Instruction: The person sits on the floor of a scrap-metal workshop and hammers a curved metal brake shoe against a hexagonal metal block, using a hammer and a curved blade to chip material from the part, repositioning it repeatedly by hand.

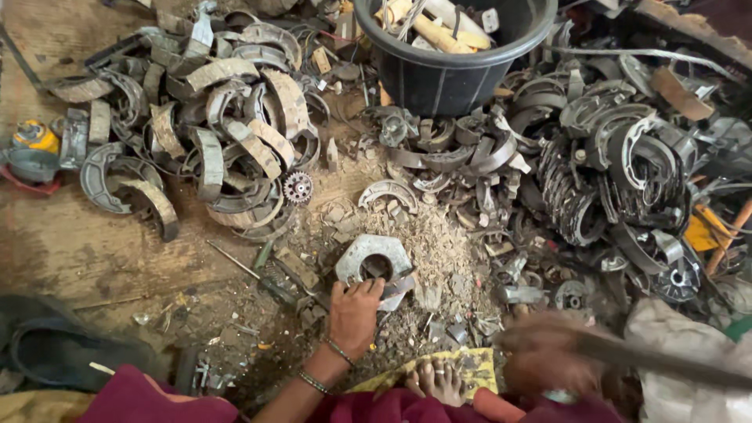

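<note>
My left hand (354, 312) gripped a brake shoe (396, 287) on the metal block (368, 254); my blurred right hand (548, 354), fist closed, swung a rod (666, 359) — fingers belonged clear.

A worn wooden floor (70, 243), dusty and strewn with grit, carries heaps of curved metal scrap (219, 133) at far left and right, a black plastic tub (446, 74) at far centre, in soft daylight.
</note>
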